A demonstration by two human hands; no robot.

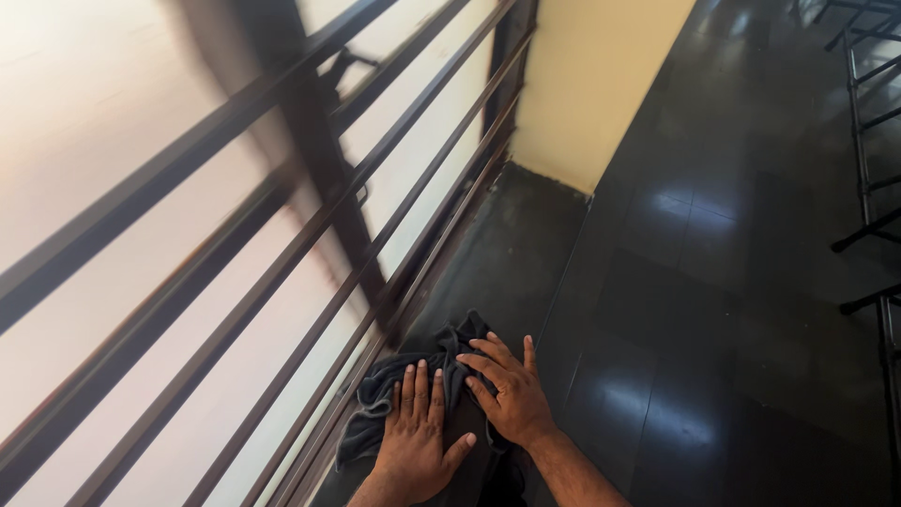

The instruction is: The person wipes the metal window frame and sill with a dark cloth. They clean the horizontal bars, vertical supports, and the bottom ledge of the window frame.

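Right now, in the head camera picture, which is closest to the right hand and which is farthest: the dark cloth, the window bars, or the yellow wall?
1. Dark cloth: directly under the right hand, touching it.
2. Window bars: to the left, rising beside the cloth.
3. Yellow wall: farthest, up ahead beyond the ledge.

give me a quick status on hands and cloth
Left hand and right hand flat, open on cloth. Cloth bunched on dark sill beside window bars. Nothing in the way.
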